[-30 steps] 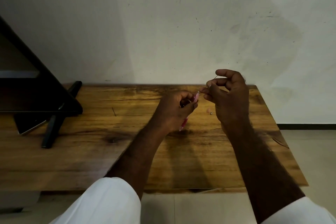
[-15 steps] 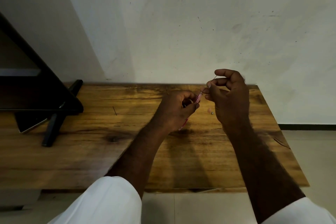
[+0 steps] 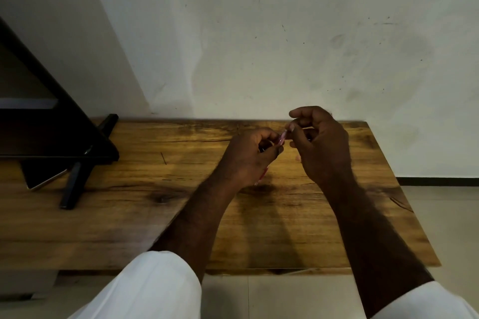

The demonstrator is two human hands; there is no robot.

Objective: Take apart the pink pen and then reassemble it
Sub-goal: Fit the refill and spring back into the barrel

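Observation:
My left hand (image 3: 250, 156) is closed around the pink pen barrel (image 3: 281, 138), which slants up to the right; its lower end (image 3: 261, 176) pokes out below the palm. My right hand (image 3: 320, 145) pinches something thin at the barrel's upper end; the part between its fingertips is too small to make out. A small pink piece (image 3: 298, 158) lies on the wooden table (image 3: 155, 215), partly hidden by the right hand.
A black stand (image 3: 75, 181) with a dark screen sits at the table's left, and a phone-like slab (image 3: 44, 179) lies under it. A thin dark sliver (image 3: 163, 158) lies on the wood. The wall runs along the table's far edge.
My right hand's fingertips have closed in on the barrel's upper end, and the thin wire-like part seen above them earlier no longer shows. The left hand has stayed in place.

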